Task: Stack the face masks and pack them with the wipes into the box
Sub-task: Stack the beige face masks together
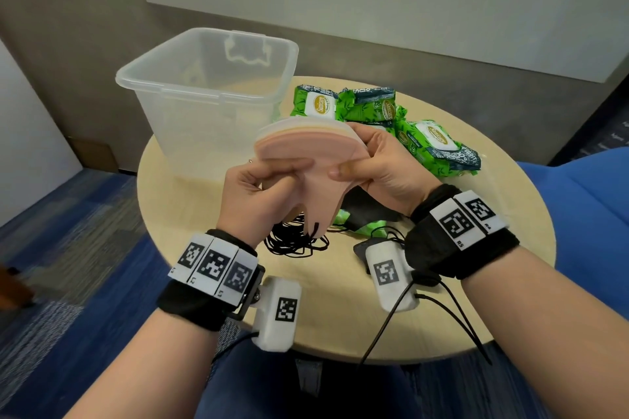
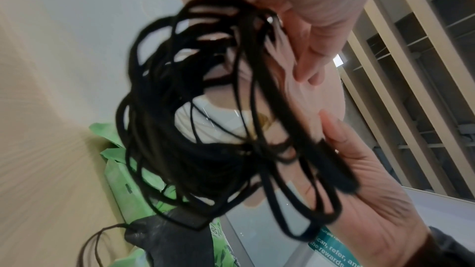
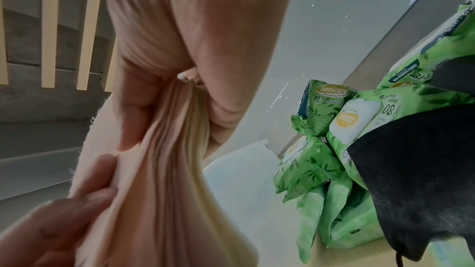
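Masks [image 1: 299, 146], a pinkish stack, sit pinched between both hands above the surface [image 1: 442, 299]: left hand [image 1: 258, 194] fingers curled on the lower edge, right hand [image 1: 377, 170] gripping the side, box [image 1: 207, 95] just behind.

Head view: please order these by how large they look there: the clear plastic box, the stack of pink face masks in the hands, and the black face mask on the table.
1. Clear plastic box
2. Stack of pink face masks, though it is nearer the camera
3. Black face mask, partly hidden by the right hand
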A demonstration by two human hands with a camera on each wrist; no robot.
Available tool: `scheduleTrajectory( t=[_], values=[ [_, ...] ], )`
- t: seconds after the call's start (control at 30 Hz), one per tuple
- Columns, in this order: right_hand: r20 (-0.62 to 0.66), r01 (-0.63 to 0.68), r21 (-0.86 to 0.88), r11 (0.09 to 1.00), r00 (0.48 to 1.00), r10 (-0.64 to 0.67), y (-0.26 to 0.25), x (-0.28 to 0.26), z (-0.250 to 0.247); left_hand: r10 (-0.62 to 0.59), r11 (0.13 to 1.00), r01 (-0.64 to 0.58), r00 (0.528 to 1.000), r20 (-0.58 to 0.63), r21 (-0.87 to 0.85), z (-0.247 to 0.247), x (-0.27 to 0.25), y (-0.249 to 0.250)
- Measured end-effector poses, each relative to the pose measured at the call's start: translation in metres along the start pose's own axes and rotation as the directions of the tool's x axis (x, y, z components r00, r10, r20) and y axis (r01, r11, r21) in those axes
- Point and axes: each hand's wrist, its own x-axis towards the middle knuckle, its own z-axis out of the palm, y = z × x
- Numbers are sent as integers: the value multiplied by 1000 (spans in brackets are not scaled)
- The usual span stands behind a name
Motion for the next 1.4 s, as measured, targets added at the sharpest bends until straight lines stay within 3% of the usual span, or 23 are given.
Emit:
scheduleTrajectory(
  t=[0.3, 0.57, 0.73, 0.9, 1.23, 1.4],
  values=[
    [19, 25, -6, 1000, 1000, -25, -4, -4, 2, -40, 999, 40, 999, -1, -5, 0, -2, 5],
    [104, -47, -245, 968, 992, 74, -18, -3, 5, -63, 998, 63, 998, 22, -3, 1, -5, 8],
    [80, 14, -111, 994, 997, -5, -24, -4, 6, -58, 998, 57, 998, 15, 36, -1, -5, 6],
    [78, -39, -327, 944, 995, 68, -24, -4, 8, -29, 999, 27, 999, 34, 46, 2, -7, 10],
    [-9, -27, -449, 893, 1000, 26, -26, -5, 8, -59, 995, 55, 997, 51, 88, 4, -10, 13],
    [37, -1, -485, 874, 999, 22, -27, -9, 12, -15, 998, 9, 995, 95, 61, 1, -8, 11]
  ],
)
